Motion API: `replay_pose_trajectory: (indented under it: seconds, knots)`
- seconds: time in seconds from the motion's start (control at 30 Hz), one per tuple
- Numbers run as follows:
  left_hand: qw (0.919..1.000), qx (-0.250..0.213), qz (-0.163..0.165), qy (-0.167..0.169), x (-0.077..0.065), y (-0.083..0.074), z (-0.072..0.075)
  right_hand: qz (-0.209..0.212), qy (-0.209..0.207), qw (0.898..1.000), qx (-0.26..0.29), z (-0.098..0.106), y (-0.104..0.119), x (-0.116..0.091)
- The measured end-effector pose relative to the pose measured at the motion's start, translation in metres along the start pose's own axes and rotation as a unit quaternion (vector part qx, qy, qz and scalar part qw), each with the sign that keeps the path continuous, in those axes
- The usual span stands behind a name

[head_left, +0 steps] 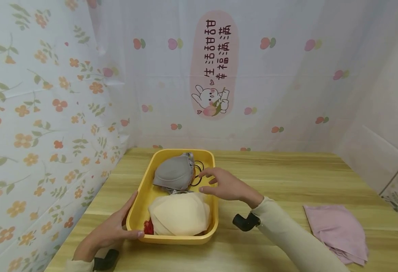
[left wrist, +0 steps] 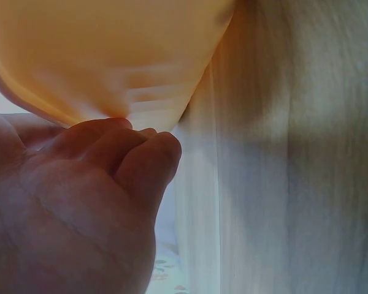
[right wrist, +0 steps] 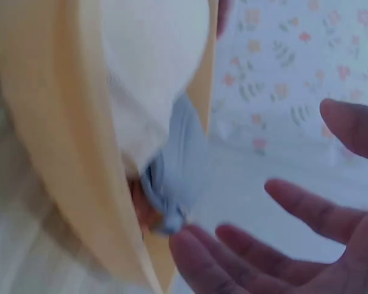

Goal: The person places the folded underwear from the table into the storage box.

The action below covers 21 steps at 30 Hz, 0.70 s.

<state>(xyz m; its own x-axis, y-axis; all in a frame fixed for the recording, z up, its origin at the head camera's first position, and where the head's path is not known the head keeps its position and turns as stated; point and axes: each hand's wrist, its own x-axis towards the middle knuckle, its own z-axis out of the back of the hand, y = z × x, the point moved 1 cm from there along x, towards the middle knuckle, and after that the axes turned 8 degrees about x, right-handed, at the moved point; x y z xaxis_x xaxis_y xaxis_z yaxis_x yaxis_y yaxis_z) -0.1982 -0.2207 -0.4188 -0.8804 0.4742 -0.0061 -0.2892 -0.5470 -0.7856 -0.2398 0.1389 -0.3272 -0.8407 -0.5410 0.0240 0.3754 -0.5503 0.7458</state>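
A yellow plastic bin (head_left: 175,240) stands on the table. At its near left corner my left hand (head_left: 112,228) holds it, thumb on the front rim and fingers along the left wall; the left wrist view shows those fingers bent against the outside. A grey bra (head_left: 174,173) lies in the far half, with thin black loops (head_left: 197,181) beside it. Nearer me is a rounded cream garment (head_left: 180,214), and a bit of red lace (head_left: 148,227) peeks out by it. My right hand (head_left: 227,186) hovers over the right rim with fingers spread, holding nothing.
A folded pink cloth (head_left: 337,232) lies on the wooden table (head_left: 263,241) at the right. Flowered curtain (head_left: 32,143) hangs along the left, and a printed white sheet (head_left: 287,83) hangs behind the table.
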Motion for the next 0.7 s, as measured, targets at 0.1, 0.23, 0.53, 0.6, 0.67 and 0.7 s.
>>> replay_pose_trajectory:
  seconds: [0.1,0.23,0.53,0.6,0.67,0.7]
  knots:
    - [1.0,0.003,0.009,-0.001,-0.001,0.001,0.0,0.004,-0.009,1.0,0.002,0.015,-0.009,-0.01]
    - [1.0,0.0,0.009,-0.001,0.0,0.002,0.0,0.029,-0.047,0.998,0.018,0.033,-0.023,-0.025]
    - [1.0,-0.008,-0.002,0.001,0.0,0.0,0.0,-0.002,-0.099,0.994,0.04,0.072,-0.049,-0.067]
    - [0.9999,-0.011,-0.006,0.002,0.0,0.0,0.0,-0.012,-0.096,0.995,0.028,0.077,-0.055,-0.076]
    - [0.9999,-0.011,-0.009,0.001,-0.001,0.001,0.0,-0.022,-0.094,0.995,0.019,0.082,-0.061,-0.085]
    - [0.9999,-0.011,-0.008,0.0,0.0,0.001,0.0,-0.024,-0.093,0.995,0.011,0.085,-0.064,-0.09]
